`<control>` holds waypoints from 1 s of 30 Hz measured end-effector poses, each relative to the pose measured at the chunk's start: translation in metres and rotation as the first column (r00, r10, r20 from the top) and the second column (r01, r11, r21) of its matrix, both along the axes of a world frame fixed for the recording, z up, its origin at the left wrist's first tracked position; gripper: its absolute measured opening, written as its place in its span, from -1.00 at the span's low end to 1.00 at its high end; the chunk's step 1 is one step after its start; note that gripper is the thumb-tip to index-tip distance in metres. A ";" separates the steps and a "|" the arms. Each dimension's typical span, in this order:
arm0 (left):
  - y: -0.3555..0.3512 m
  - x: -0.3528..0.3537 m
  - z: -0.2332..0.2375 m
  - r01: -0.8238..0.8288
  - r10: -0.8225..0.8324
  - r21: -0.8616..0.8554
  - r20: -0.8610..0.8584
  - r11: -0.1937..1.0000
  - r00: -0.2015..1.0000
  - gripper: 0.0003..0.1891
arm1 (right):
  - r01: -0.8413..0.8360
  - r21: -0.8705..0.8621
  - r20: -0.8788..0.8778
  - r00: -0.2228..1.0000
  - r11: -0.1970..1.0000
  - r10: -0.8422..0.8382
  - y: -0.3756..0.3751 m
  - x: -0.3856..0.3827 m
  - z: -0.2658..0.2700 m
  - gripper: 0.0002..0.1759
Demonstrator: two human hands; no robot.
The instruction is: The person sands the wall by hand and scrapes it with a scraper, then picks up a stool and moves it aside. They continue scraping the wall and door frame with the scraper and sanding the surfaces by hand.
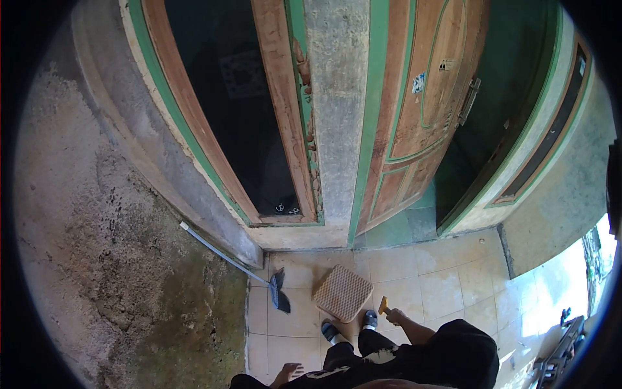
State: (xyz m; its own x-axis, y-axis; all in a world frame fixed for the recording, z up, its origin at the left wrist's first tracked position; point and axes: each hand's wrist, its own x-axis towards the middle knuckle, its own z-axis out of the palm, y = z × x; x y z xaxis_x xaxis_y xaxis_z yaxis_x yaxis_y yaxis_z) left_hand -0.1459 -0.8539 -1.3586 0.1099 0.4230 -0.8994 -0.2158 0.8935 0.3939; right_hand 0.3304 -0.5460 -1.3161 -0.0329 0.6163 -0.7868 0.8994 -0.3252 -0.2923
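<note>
My right hand (394, 316) is closed around a small yellow-orange hand tool (384, 305); its exact kind is too small to make out. It hangs just to the right of a brown woven-pattern stool (343, 293), apart from it. At the lower left, my left hand (285, 373) is held low beside my body, its fingers loosely extended with nothing visible in them. Both my feet, in dark sandals, stand on the tiles at the stool's near side.
A broom (278, 292) with a pale blue handle leans toward the low wall on the left. Ahead are a wooden window frame (278, 97), a grey pillar (334, 129) and a wooden door (427, 104) standing ajar. A bicycle-like dark object (560, 350) lies at lower right.
</note>
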 end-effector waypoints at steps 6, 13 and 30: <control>0.111 0.027 0.050 -0.041 0.028 -0.043 -0.277 0.998 0.960 -0.54 | 0.226 -0.025 -0.079 0.971 0.974 -0.227 -0.010 0.038 -0.059 -0.61; 0.155 0.025 0.061 0.216 -0.238 -0.104 -0.335 0.971 0.912 -0.56 | 0.507 -0.253 -0.216 0.801 0.824 -0.559 -0.017 0.089 -0.119 -0.57; 0.207 0.005 -0.072 0.435 -0.483 -0.209 -0.397 0.876 0.781 -0.61 | 0.837 -0.284 -0.038 0.477 0.467 -0.878 -0.102 0.237 -0.214 -0.67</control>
